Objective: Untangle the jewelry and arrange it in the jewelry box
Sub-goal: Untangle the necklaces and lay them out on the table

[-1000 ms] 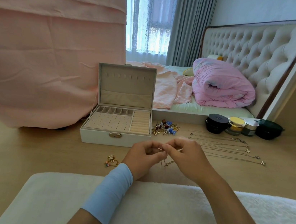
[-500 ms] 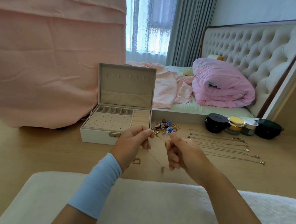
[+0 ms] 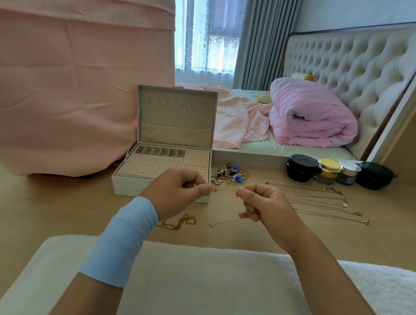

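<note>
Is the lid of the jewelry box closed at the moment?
No, the jewelry box has its lid standing upright, leaving the compartments exposed.

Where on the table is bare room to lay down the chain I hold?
Free: the wood left of the jewelry box, and the strip between the necklaces and the white cushion. Crowded: right of the box, with the jewelry pile, and before it, with the gold chain.

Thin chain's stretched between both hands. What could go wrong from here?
Pulled further, the thin chain between left hand and right hand could snap or tighten a knot. Its loose end hangs low near the gold chain lying below and might snag it.
</note>
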A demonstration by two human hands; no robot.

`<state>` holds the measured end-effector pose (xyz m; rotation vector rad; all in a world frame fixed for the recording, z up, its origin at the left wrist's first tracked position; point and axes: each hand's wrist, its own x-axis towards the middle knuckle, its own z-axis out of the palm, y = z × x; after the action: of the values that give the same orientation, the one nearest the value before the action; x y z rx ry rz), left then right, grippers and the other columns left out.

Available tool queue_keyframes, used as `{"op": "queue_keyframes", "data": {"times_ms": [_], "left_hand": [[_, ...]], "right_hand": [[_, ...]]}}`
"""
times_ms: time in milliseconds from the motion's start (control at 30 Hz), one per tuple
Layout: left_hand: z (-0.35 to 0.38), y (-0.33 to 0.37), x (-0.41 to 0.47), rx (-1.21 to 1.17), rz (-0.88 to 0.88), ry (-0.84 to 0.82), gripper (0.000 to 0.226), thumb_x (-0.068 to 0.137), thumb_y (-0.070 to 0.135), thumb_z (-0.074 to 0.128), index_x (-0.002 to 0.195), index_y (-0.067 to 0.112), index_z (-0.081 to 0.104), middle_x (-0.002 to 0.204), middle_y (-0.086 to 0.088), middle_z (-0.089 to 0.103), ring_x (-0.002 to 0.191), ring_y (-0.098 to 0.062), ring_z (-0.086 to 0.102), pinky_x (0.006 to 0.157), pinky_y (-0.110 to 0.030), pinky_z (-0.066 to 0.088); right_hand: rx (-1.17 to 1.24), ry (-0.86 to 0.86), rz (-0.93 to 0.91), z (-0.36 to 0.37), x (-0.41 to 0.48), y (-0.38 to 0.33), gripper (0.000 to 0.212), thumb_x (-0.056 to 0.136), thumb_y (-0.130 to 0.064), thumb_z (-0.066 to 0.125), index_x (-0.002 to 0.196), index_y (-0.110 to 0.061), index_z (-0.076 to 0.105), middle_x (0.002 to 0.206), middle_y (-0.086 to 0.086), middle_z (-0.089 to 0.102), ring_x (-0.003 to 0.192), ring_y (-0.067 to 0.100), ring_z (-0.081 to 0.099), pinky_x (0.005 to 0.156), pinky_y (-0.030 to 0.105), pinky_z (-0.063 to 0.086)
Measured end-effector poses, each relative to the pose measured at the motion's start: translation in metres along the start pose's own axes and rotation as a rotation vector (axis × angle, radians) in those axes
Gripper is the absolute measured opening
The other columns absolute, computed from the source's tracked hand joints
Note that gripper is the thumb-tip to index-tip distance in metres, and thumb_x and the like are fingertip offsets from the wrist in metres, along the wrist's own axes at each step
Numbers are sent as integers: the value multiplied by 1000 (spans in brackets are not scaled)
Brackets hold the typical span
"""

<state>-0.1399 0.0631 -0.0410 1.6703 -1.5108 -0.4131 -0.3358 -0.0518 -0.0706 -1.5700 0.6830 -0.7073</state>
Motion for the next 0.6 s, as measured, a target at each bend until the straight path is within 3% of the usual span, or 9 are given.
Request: {"op": "queue_keyframes", "data": {"times_ms": [67, 133, 233, 300, 433, 600], "left_hand": [[-1, 0, 0, -23, -13, -3, 18, 92, 29, 62, 83, 16, 71, 62, 3, 51, 53, -5, 44, 57, -14, 43], [0, 2, 1, -126, -18, 19, 18, 94, 24, 61, 83, 12, 69, 62, 3, 52, 54, -8, 48, 57, -21, 50], [4, 10, 6, -246, -13, 39, 17, 97, 17, 56, 84, 11, 66, 77, -4, 63, 70, -15, 61, 74, -30, 58], [8, 17, 10, -356, -51, 21, 20, 99, 15, 51, 84, 11, 64, 79, -4, 64, 72, -17, 62, 78, -33, 58], [15, 32, 20, -491, -114, -44, 24, 101, 17, 48, 83, 14, 63, 63, 3, 52, 59, -14, 48, 66, -33, 51], [21, 52, 32, -336, -117, -89, 20, 97, 29, 57, 88, 16, 69, 58, 10, 53, 58, -12, 47, 62, -27, 46]], "right_hand": [[-14, 9, 3, 0, 1, 2, 13, 95, -17, 66, 93, -6, 72, 60, -1, 51, 50, 12, 43, 72, 36, 60], [-46, -9, 13, 1, 1, 5, 16, 94, -18, 68, 94, -1, 71, 62, 2, 55, 51, 12, 47, 69, 36, 61], [-43, -63, 28, 4, 2, 6, 16, 92, -17, 70, 88, -1, 70, 68, 4, 65, 60, 17, 60, 77, 42, 63], [-33, -75, 15, 6, 2, 6, 17, 92, -18, 70, 89, -2, 72, 81, 9, 73, 74, 23, 69, 85, 40, 61], [13, -111, 17, 11, 5, 4, 35, 89, -31, 69, 111, -5, 69, 114, 9, 74, 112, 21, 68, 101, 37, 51], [281, -374, 109, 19, 3, 0, 35, 101, -19, 50, 133, -5, 53, 119, 19, 71, 117, 35, 66, 109, 45, 43]]}}
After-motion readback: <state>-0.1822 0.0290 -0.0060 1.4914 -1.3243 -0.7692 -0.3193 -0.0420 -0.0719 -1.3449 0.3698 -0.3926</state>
